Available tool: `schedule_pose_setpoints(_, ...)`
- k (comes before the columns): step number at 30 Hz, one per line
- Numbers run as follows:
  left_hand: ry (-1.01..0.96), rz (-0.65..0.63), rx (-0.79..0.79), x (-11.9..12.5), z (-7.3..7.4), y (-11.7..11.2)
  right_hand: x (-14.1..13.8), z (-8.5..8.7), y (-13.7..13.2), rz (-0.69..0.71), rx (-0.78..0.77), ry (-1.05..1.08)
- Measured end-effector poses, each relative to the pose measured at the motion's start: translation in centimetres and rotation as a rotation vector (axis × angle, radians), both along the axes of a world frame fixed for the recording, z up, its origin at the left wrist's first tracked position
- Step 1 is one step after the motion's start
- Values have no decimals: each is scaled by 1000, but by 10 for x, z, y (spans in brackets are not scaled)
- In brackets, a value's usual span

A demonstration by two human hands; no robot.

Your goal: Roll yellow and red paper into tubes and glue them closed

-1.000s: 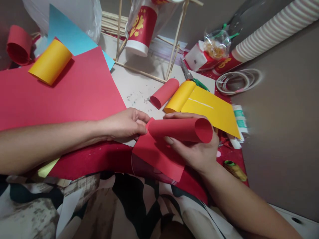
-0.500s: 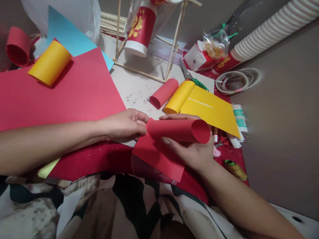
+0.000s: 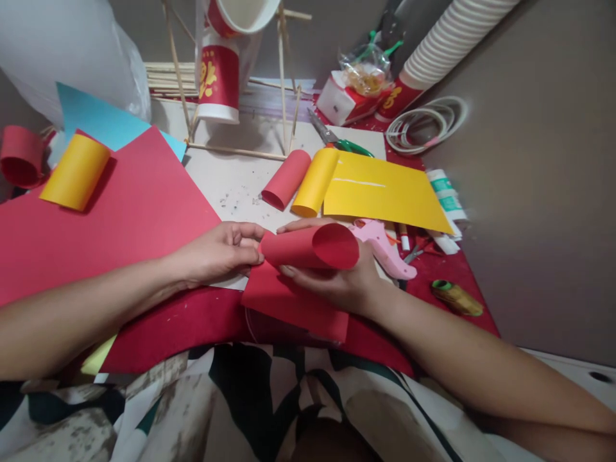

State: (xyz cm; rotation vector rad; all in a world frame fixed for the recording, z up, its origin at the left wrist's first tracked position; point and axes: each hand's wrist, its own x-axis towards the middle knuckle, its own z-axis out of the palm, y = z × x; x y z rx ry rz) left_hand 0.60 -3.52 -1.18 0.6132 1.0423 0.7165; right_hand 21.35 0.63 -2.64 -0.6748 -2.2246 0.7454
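Between my hands is a red paper, its upper part curled into a tube and its lower part hanging flat. My left hand pinches the tube's left end between thumb and fingers. Around the tube's right side curves my right hand, thumb in front and fingers behind. Just beyond lie a finished-looking red paper roll and a yellow paper roll, side by side. A flat yellow sheet with a white streak is right of them.
A stick frame with paper cups stands at the back. Scissors lie near the yellow sheet. A large red sheet with another yellow roll covers the left. A pink glue gun and thread spool are on the right.
The camera view has shifted, so most things appear further left. The pink glue gun shows more now. Both hands keep their grip, and the tube's open end faces me a little more.
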Motion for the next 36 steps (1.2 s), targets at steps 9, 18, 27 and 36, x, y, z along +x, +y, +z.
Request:
schedule_pose_setpoints(9, -28, -13, 34, -1, -1, 1, -1, -3, 3, 51, -38, 73)
schedule_pose_setpoints(18, -6, -10, 30, -2, -1, 0, 0, -6, 3, 51, -60, 74)
schedule_pose_setpoints(27, -4, -23, 18, -3, 0, 0, 0, -3, 3, 30, -110, 33)
schedule_pose_setpoints(36, -3, -24, 18, -1, 2, 0, 3, -1, 4, -38, -66, 2)
